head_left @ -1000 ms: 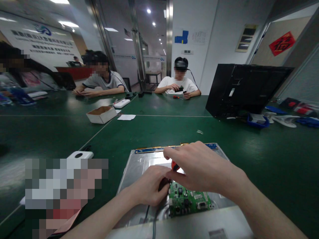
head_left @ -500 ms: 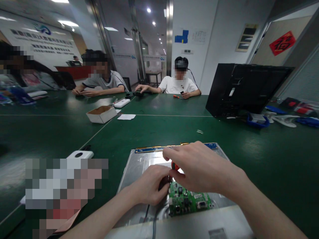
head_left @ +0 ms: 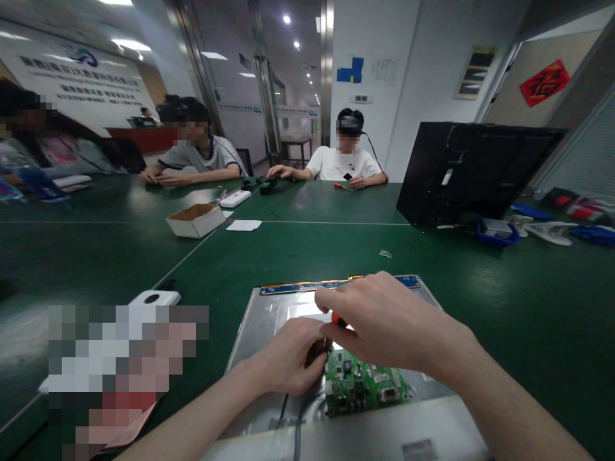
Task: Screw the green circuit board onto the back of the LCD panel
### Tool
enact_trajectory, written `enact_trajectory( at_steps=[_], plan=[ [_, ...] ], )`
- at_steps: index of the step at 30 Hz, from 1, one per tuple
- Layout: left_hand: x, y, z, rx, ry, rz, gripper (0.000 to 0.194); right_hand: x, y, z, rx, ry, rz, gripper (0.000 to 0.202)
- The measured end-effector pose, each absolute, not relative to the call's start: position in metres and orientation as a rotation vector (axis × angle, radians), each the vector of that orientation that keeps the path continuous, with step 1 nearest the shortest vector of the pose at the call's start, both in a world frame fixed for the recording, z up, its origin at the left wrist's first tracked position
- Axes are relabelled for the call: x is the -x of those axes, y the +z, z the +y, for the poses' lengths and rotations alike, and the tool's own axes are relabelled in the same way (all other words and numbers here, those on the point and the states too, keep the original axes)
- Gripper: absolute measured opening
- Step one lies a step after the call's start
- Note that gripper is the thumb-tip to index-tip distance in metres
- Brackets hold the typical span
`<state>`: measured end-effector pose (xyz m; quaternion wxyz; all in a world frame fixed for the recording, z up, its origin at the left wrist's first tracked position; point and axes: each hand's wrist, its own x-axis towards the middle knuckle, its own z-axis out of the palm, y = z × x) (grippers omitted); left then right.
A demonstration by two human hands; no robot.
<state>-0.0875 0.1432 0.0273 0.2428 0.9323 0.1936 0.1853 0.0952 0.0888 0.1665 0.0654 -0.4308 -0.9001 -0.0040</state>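
Note:
My right hand (head_left: 384, 317) is closed around the orange and black handle of a screwdriver (head_left: 339, 319), with most of the tool hidden by the fingers. My left hand (head_left: 298, 358) is curled, its fingertips together just below the handle. Whatever lies between those fingertips is out of sight. Both hands meet at the upper left corner of a green circuit board (head_left: 362, 381). That board lies on the silver metal back of a display panel (head_left: 269, 314), which has a narrow blue circuit strip (head_left: 288, 290) along its far edge. A dark cable (head_left: 298, 429) runs over the panel's near side.
A black monitor (head_left: 471, 169) stands at the right beside a blue tray (head_left: 497, 238). An open white box (head_left: 196, 221) and a paper slip (head_left: 244, 225) lie left of centre. A white device (head_left: 156, 298) is nearer on the left. Several people sit across the green table (head_left: 307, 250).
My right hand has turned slightly, and the orange of the screwdriver handle shows differently. My left hand stays in place. Across the table, a person's hand has shifted by a small black object.

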Motion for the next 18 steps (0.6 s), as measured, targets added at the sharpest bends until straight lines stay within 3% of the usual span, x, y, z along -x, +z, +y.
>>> enact_trajectory(
  at_steps=[5,18],
  plan=[
    [0.0874,0.0265,0.1438,-2.519,0.492,0.522,0.017,-0.0955,0.1673,0.0862,1.265,0.048,-2.727,0.015],
    [0.0879,0.0277,0.1425,-2.549,0.518,0.516,0.018,-0.0933,0.1679,0.0896,1.32,-0.013,-2.696,0.016]
  ],
)
